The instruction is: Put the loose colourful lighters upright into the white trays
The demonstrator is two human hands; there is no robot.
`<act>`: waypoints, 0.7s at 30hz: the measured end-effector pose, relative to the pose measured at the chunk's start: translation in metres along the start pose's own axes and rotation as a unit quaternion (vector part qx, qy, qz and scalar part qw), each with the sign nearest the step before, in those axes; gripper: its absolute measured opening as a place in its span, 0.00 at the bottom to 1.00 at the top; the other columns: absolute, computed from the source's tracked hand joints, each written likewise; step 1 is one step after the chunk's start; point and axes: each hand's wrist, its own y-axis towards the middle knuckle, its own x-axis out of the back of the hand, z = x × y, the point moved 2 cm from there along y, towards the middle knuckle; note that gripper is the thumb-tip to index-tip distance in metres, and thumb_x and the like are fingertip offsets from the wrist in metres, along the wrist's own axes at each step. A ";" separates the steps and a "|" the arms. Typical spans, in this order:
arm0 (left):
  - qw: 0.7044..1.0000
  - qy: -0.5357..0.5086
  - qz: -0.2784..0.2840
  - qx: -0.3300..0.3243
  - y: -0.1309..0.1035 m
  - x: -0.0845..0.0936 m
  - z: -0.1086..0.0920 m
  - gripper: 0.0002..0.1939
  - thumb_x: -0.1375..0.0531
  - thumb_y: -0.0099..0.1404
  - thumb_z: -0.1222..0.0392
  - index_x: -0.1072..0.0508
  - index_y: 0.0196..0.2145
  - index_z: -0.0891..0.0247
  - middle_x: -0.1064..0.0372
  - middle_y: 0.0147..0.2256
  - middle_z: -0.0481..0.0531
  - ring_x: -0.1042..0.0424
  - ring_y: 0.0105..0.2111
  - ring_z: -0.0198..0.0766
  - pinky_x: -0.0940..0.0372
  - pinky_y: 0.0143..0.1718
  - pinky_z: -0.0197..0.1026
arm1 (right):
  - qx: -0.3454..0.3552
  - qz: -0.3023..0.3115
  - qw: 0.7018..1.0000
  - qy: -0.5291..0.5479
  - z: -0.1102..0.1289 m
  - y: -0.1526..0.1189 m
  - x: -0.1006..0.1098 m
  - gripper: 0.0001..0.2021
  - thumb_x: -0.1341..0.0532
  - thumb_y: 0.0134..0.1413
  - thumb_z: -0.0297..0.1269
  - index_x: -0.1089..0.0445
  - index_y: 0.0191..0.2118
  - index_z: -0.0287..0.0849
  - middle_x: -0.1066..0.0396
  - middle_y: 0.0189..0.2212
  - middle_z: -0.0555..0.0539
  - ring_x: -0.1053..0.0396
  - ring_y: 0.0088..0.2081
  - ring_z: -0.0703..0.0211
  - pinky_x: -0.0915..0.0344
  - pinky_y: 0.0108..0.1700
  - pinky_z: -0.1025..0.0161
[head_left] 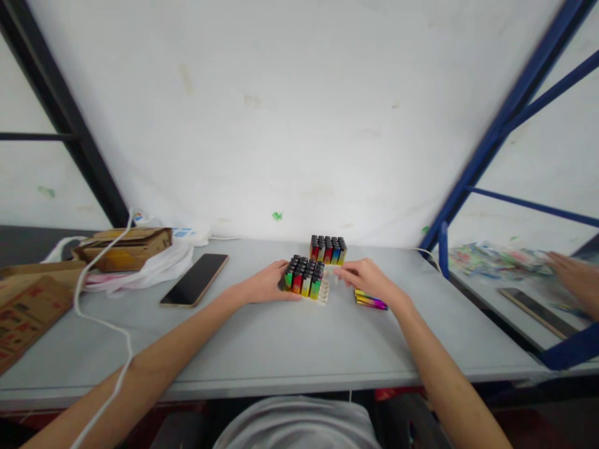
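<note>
Several colourful lighters (305,274) with black tops stand upright in a pale slotted tray (323,292). My left hand (269,284) is wrapped round the left side of this block. The slots along the tray's right edge hold no lighters. My right hand (367,277) is just right of the tray, its fingers pinched together; whatever is between them is too small to make out. Beneath its wrist, a few shiny yellow and purple lighters (371,300) lie flat on the table. A second block of upright lighters (328,249) stands behind, near the wall.
A phone (195,280) lies left on the grey table (290,349). Farther left are cardboard boxes (124,248), a white plastic bag (161,269) and a white cable (105,321) crossing above my left forearm. At right, past a blue frame (486,146), a co-worker's hand (575,280) is over another table.
</note>
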 end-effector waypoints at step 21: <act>1.000 -0.003 0.015 0.009 0.001 0.000 0.000 0.37 0.33 0.59 0.32 0.26 0.57 0.61 0.32 0.60 0.61 0.33 0.60 0.58 0.42 0.67 0.56 | -0.091 -0.124 0.981 0.119 -0.060 -0.010 0.020 0.24 0.40 0.59 0.62 0.29 0.45 0.43 0.32 0.21 0.54 0.38 0.24 0.60 0.42 0.29 0.63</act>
